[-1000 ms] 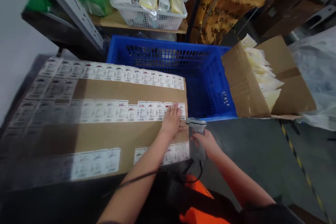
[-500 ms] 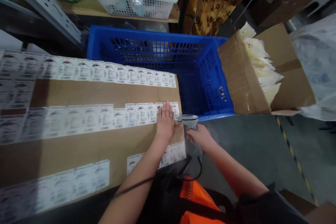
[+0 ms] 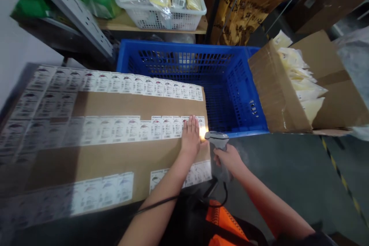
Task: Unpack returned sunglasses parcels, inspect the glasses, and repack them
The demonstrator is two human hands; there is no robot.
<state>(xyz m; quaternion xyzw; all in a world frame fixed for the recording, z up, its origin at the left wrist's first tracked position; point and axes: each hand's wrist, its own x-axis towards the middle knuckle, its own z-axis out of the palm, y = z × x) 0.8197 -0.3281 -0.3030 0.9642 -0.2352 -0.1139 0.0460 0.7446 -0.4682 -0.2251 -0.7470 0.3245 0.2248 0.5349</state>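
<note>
Your blue crate (image 3: 184,47) is moulded plastic with slotted walls, its near left part hidden by the cardboard sheet (image 3: 138,104) in front. Past its right end, a brown cardboard box (image 3: 279,96) with raised flaps holds pale yellow, pillow-like packets (image 3: 306,84), stacked in an overlapping row (whether the box touches the crate, I cannot tell). Up on the wooden shelf (image 3: 113,25), a white latticed basket (image 3: 170,21) carries clear plastic wrapping and yellowish packets, one piece showing a barcode. Right of it stands a wrinkled, golden-yellow sack (image 3: 242,11) with dark printing.

Your sheet is flat, matte and brown, with white rectangular labels (image 3: 117,128) in neat rows, their print too small to read. Your left hand (image 3: 191,135) lies flat on the middle row near the sheet's right end, fingers straight and close together. Your right hand (image 3: 229,158) is wrapped round the handle of a smooth grey scanner (image 3: 217,137), whose rounded head points at the sheet's right edge, where a warm glow shows beside your left hand.
</note>
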